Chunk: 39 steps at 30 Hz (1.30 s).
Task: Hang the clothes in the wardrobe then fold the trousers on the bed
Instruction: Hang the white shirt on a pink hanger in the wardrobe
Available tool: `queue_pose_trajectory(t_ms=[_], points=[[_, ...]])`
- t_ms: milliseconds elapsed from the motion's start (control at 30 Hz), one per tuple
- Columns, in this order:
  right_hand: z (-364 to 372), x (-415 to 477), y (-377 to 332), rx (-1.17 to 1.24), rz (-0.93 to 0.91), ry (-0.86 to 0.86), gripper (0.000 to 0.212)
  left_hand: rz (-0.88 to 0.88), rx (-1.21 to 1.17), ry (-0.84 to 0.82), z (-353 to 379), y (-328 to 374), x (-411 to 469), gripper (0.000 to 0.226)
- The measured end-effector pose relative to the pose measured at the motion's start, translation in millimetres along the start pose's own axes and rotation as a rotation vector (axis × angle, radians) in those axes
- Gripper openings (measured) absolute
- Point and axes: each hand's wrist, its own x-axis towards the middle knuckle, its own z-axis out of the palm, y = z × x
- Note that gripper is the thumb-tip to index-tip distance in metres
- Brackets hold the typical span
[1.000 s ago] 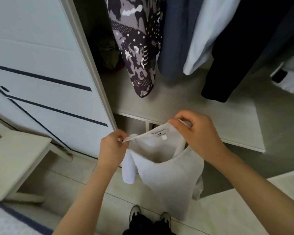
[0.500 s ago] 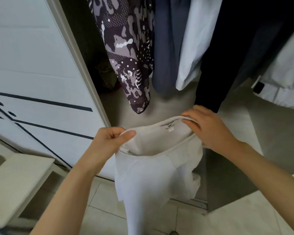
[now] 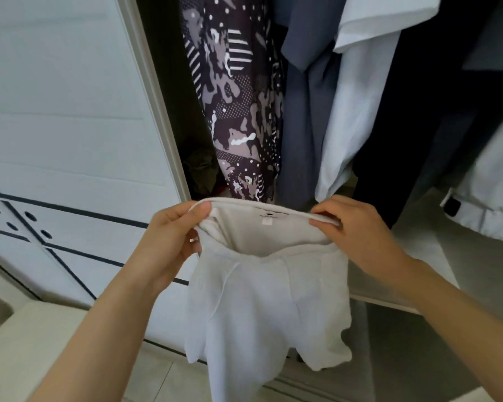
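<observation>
A white garment (image 3: 261,303) hangs in front of me, held up by its neck opening, with a small label showing inside the back of the neck. My left hand (image 3: 169,242) pinches the left side of that opening between thumb and fingers. My right hand (image 3: 357,230) grips the right side, fingers curled over the rim. Both hands are just in front of the open wardrobe, below the hanging clothes. No hanger shows in the garment.
Inside the wardrobe hang a patterned black-and-grey garment (image 3: 238,105), a grey-blue one (image 3: 305,117), a white shirt (image 3: 357,105), dark clothes (image 3: 418,126) and a pale jacket (image 3: 493,198). The white sliding door (image 3: 70,140) stands at left. A pale stool (image 3: 21,352) is at lower left.
Both hands have lifted the white garment higher and closer to the hanging clothes, stretching the neck opening wider. My view has tilted up, so the floor and my shoes have dropped out of sight.
</observation>
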Motion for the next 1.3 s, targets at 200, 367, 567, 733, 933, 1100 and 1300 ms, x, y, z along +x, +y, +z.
queue_pose_trajectory(t_ms=[200,367,567,733,933,1100,1300], points=[[-5,32,-17,-0.108,-0.001,-0.035,0.007,0.175,0.166,0.075,-2,47,19,0.02],[-21,63,-43,-0.277,0.006,-0.129,0.014,0.421,0.374,0.106,4,100,34,0.019],[-49,116,-80,-0.409,-0.034,-0.157,0.045,0.606,0.412,0.166,5,165,58,0.02],[-76,159,-100,-0.434,-0.108,-0.028,0.021,0.701,0.486,0.196,0,219,72,0.02],[-102,207,-125,-0.3,-0.184,0.08,0.014,0.879,0.719,0.33,-2,268,88,0.014],[-138,271,-150,-0.313,-0.338,0.259,0.022,1.429,1.241,0.641,-6,292,108,0.015],[-165,381,-186,-0.725,-0.621,0.329,0.018,1.668,1.404,0.698,-14,336,134,0.014]])
